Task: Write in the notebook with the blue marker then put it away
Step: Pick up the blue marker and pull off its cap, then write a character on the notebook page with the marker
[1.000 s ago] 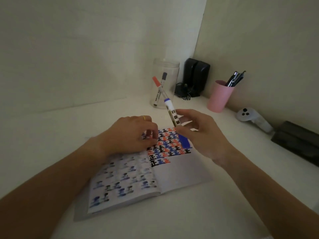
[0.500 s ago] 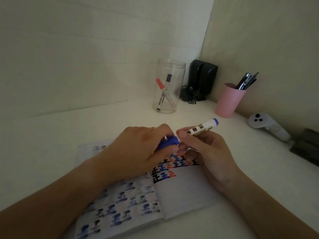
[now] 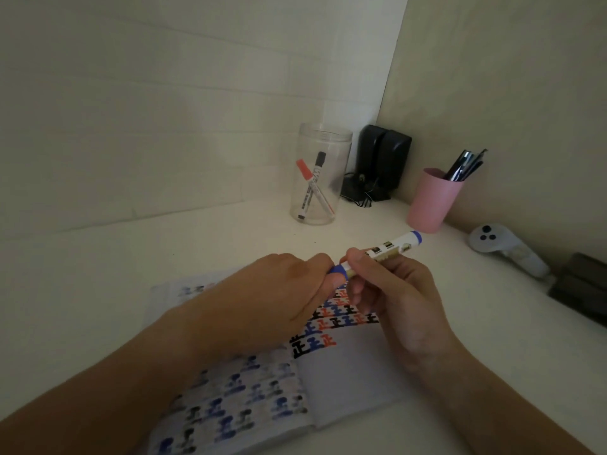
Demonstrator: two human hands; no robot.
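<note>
1. Blue marker [image 3: 391, 249] is held level above the notebook [image 3: 345, 376], w/ its cap [image 3: 338, 269] end toward the left hand [image 3: 279, 300].
2. Right hand [image 3: 394, 290] fingers pinch the barrel; left fingers close on the cap.
3. Clear jar [image 3: 323, 174] stands well beyond the fingertips, bare desk [image 3: 230, 238] between.

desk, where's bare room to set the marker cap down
Bare desk left of the notebook, and the strip between the notebook and the clear jar. The right edge is crowded: pink cup, white controller, dark object.
</note>
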